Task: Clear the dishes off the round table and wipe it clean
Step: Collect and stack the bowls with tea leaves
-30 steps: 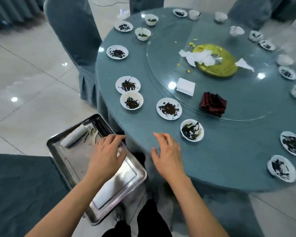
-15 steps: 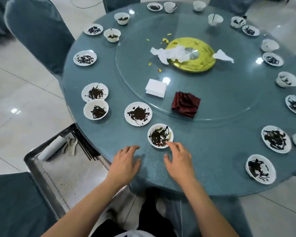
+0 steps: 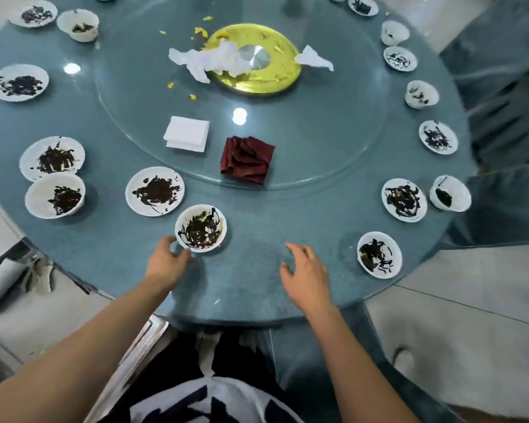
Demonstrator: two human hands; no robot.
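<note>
Half a second ago the right hand touched the small white bowl smeared with dark sauce and the left hand lay flat beside it; now the left hand [image 3: 169, 264] has come up to that small white bowl [image 3: 201, 228], its fingertips curling against the near left side of the rim, though a full grasp is not shown, while the right hand [image 3: 306, 273] has drifted rightward and hovers with relaxed, spread fingers, holding nothing, over bare blue-grey round worktop [image 3: 257, 288]. The bowl stands upright near the front edge. Just behind it to the left lies a flat white saucer with dark residue [image 3: 155, 190]; farther left sit another saucer [image 3: 52, 158] and a white bowl [image 3: 55, 195] touching each other. To the right a soiled saucer [image 3: 379, 254] sits near the edge. On the clear glass turntable [image 3: 333, 141] lie a folded white napkin stack [image 3: 187, 134], a dark red folded cloth [image 3: 247, 159], crumpled white tissue [image 3: 211, 61] and a yellow round plate [image 3: 257, 61].
</note>
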